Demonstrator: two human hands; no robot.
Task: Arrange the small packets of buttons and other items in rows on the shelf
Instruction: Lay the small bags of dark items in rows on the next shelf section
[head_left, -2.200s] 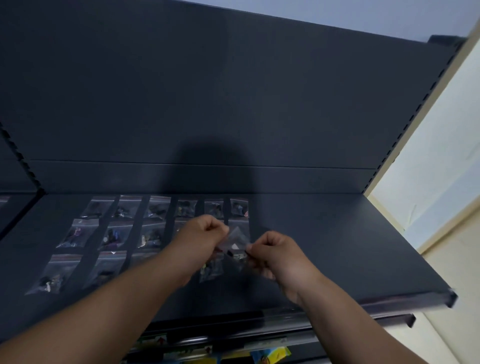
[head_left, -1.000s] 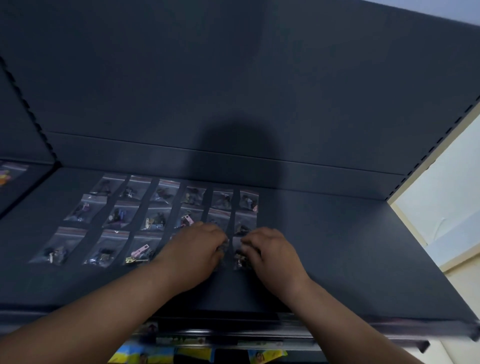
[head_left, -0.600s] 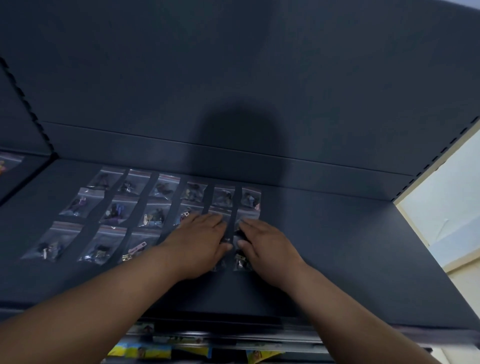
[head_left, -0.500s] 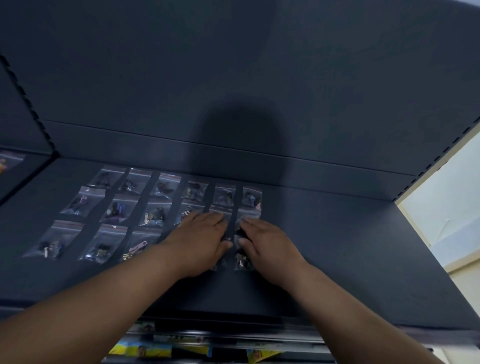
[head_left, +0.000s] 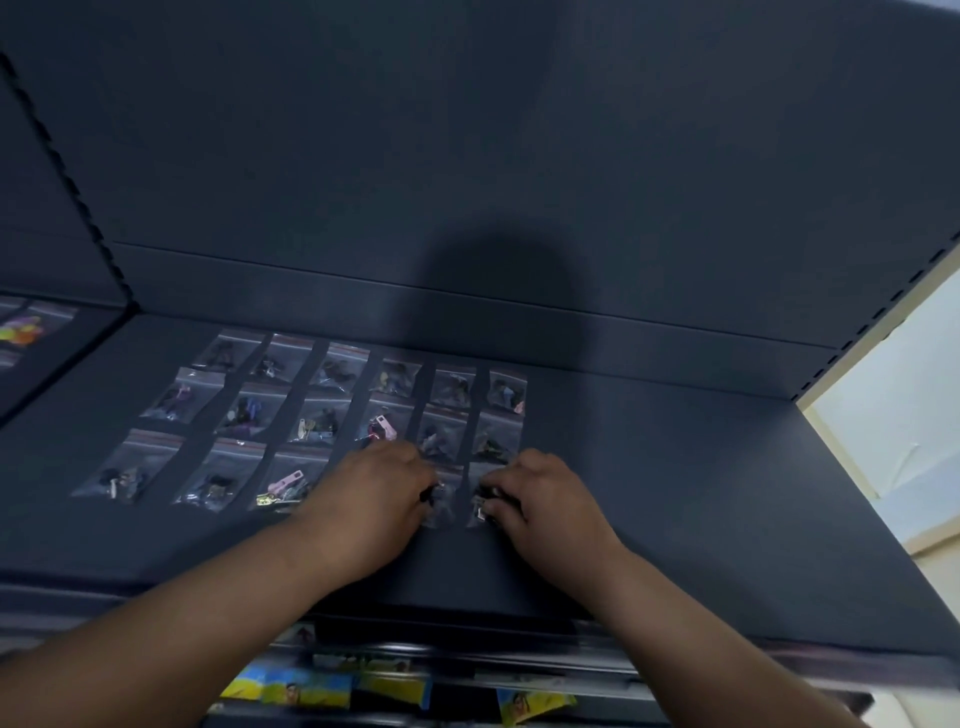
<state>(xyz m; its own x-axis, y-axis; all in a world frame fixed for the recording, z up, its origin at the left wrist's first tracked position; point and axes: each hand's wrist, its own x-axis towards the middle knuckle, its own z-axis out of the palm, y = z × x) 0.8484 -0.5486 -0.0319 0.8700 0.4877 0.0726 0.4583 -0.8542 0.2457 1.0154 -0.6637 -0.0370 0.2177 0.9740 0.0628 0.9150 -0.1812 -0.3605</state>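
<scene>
The dark back panel (head_left: 467, 156) fills the upper view, with a head-shaped shadow (head_left: 498, 291) on its lower part. Slotted uprights run up its left (head_left: 67, 171) and right (head_left: 872, 317) sides. Below it lies the dark shelf (head_left: 701, 493), flat and matt, and it meets the panel along a straight seam. A pale wall (head_left: 893, 415) shows past the right upright. At far left a side shelf (head_left: 62, 353) at about the same height carries a bright packet (head_left: 26, 327).

Under the shelf's front rail (head_left: 519, 660), a lower shelf holds blue and yellow printed cards (head_left: 291, 686), which are blurred.

The packets (head_left: 311, 421), small clear bags with dark and pink bits inside, lie flat on the left half of the shelf. They form three rows that run left to right, with narrow strips of shelf between them. The back and middle rows show six each. The front row shows three at the left, and then the left hand (head_left: 374, 499) covers the next place.

Both forearms reach in over the front rail. The hands are apart, with a small gap between them at the right end of the front row. The left hand's curled fingers come down on the fifth packet (head_left: 441, 499). The right hand (head_left: 545, 499) curls its fingers onto the end packet (head_left: 483, 499), just beside it. I cannot tell whether either hand pinches or only presses.

Right of the grid, the dark shelf surface runs on to its right edge by the wall. A strip of it also lies between the front row and the rail.
</scene>
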